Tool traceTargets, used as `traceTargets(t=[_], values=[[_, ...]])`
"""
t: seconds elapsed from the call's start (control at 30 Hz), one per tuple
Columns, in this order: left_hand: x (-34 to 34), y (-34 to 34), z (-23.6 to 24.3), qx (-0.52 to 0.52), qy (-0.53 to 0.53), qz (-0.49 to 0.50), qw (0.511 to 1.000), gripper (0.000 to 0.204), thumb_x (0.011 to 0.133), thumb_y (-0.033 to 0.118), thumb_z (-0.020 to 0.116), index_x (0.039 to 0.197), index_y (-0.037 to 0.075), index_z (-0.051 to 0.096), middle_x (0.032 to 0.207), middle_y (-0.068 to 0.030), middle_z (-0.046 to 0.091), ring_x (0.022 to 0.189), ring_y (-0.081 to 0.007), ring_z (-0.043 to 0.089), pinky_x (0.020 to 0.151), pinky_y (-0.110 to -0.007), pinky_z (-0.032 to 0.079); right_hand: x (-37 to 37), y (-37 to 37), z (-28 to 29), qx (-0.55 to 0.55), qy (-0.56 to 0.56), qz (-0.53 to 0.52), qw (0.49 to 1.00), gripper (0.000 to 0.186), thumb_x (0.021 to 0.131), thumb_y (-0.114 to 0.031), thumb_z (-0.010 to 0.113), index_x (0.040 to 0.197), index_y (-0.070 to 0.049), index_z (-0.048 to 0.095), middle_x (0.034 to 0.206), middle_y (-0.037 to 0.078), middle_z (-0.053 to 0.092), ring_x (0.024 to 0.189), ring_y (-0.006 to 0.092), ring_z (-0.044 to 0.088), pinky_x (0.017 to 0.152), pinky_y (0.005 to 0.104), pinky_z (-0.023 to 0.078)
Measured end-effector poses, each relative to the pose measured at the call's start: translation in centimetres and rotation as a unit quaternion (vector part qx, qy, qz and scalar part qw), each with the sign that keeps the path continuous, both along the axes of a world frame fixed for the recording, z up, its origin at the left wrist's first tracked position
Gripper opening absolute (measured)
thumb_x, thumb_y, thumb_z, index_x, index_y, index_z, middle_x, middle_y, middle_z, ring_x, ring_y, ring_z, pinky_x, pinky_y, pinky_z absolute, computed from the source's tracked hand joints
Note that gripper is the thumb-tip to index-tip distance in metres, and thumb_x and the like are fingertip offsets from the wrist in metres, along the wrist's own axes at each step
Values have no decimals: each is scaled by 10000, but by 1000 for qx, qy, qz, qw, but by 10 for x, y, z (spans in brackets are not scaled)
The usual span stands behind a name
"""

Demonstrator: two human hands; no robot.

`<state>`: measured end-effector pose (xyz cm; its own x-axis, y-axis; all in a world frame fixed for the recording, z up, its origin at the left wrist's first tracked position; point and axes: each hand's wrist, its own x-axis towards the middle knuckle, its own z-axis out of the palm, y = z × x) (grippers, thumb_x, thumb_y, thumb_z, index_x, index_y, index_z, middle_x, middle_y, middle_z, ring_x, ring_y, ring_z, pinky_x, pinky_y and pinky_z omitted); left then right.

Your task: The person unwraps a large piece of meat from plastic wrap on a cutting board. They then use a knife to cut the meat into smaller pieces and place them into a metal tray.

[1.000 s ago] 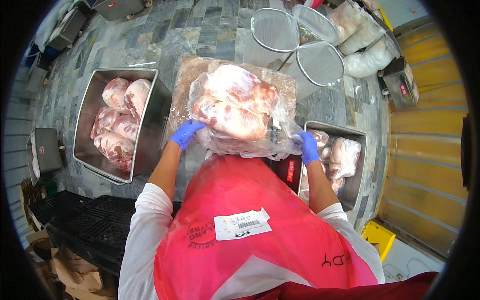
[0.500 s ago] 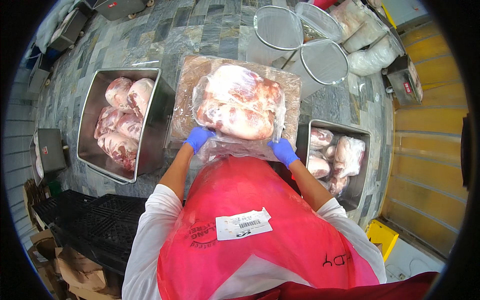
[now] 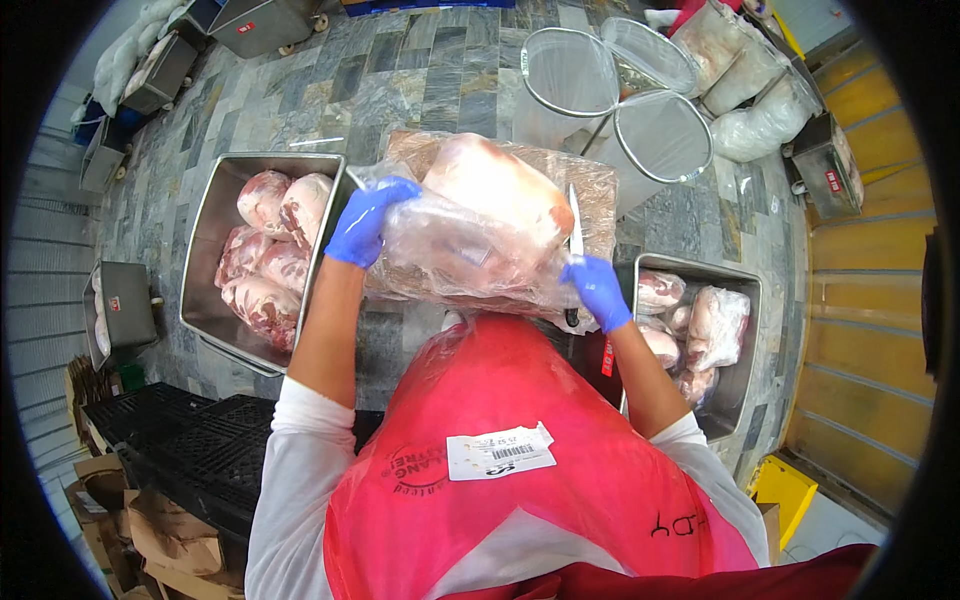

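A large piece of raw meat [image 3: 495, 185] rests on the plastic-wrapped board [image 3: 592, 170] in front of me, half covered by loose clear plastic [image 3: 450, 235]. My left hand [image 3: 368, 220], in a blue glove, is raised at the left side, fingers closed on the plastic. My gloved right hand [image 3: 598, 292] pinches the plastic lower right of the meat. A white-bladed or pale steel knife [image 3: 575, 215] lies along the board's right side, its dark handle toward me.
Steel bins of meat stand left [image 3: 190, 285] and right [image 3: 745, 375]. Hoop stands [image 3: 570, 80] with clear liners are at back right, near wrapped bundles [image 3: 760, 135]. Black pallets [image 3: 180, 440], cardboard [image 3: 175, 530], a yellow bin [image 3: 780, 490] and more steel carts [image 3: 125, 320] surround me.
My left hand has risen and moved forward, drawing the plastic up over the lower part of the meat. My right hand has shifted up and right. The knife now shows beside the meat.
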<state>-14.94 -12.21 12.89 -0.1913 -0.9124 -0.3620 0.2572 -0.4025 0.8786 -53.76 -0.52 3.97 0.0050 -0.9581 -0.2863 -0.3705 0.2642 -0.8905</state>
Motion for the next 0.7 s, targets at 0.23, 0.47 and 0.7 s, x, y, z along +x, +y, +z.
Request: traceTargets(t=[0.23, 0.47, 0.7], values=[[124, 108, -35, 73, -98, 92, 988, 169, 934, 96, 674, 1068, 6, 721, 1059, -65, 720, 980, -168, 668, 909, -328, 531, 38, 33, 45, -261, 202, 225, 917, 183, 890, -190, 598, 832, -40, 684, 850, 162, 649, 814, 380, 638, 750, 469, 517], [100, 128, -38, -12, -201, 134, 970, 304, 967, 36, 600, 1257, -19, 673, 1145, -66, 713, 1051, -163, 651, 966, -333, 517, 83, -9, 21, -253, 147, 306, 906, 168, 860, -200, 611, 797, -59, 677, 902, 176, 610, 853, 397, 619, 786, 528, 513], [41, 122, -100, 76, 73, 51, 993, 308, 930, 72, 630, 1215, -38, 662, 1151, -124, 705, 1114, -225, 663, 1000, -361, 519, 127, -45, 59, -6, 252, 480, 840, 446, 919, -481, 650, 940, -53, 772, 1018, 220, 736, 935, 394, 705, 845, 471, 553]])
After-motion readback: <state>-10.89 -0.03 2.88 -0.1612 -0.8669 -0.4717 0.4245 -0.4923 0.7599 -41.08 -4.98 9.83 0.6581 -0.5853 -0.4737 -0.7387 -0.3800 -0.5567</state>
